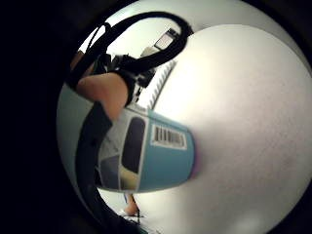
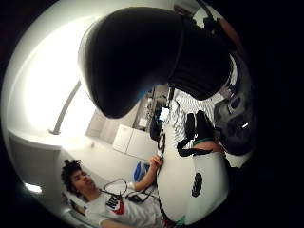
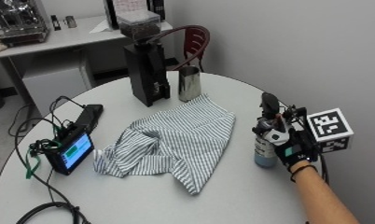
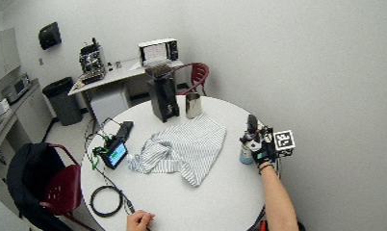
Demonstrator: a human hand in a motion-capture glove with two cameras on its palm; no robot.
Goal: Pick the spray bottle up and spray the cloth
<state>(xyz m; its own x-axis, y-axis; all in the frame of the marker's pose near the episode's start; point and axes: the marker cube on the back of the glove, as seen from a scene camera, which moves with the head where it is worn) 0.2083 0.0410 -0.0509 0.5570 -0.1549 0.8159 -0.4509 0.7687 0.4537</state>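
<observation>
One round table (image 3: pixel 237 196). One striped cloth (image 3: pixel 175 140), crumpled at mid-table. One black coffee grinder (image 3: pixel 147 70) and one steel cup (image 3: pixel 189 83) beyond it. One small screen (image 3: pixel 72 151) near the far edge. One spray bottle (image 3: pixel 266 151) upright beside the cloth, gripped by the gloved right hand (image 3: pixel 293 147), fingers curled round it.

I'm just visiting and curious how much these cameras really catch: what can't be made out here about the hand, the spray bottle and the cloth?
- Spray bottle: outside view, the gloved right hand covers its upper body and trigger.
- Bottle base: little finger palm view, whether it touches the table is unclear.
- Label text: only a barcode shows, too small.
- Striped cloth: wetness cannot be told.
</observation>
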